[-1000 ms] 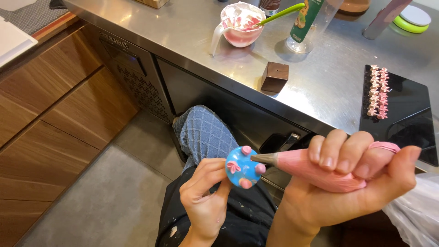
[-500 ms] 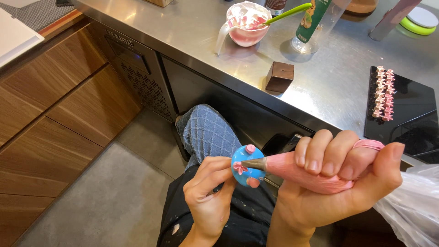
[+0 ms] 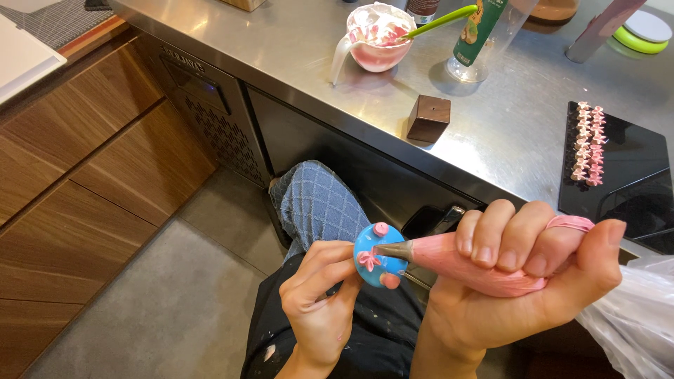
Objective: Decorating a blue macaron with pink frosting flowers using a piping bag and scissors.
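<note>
- The left hand [image 3: 319,309], low in the centre of the frame, pinched a small blue disc [image 3: 375,254] between its fingertips.
- The right hand [image 3: 512,281], at lower right, was clenched around a pink piping bag [image 3: 449,254].
- The bag's metal tip [image 3: 393,250] touched the disc's face, just beside a pink piped bow [image 3: 368,260].

- two hands working: left hand [image 3: 319,309], right hand [image 3: 519,288]
- one pink piping bag [image 3: 456,258] getting squeezed
- one blue disc [image 3: 375,254] being decorated
- one brown block [image 3: 428,118] sitting on the desk [image 3: 309,63]
- one bowl [image 3: 379,43] holding pink icing
- two rows of pink bows [image 3: 588,144] lying on one black tray [image 3: 625,175]
</note>
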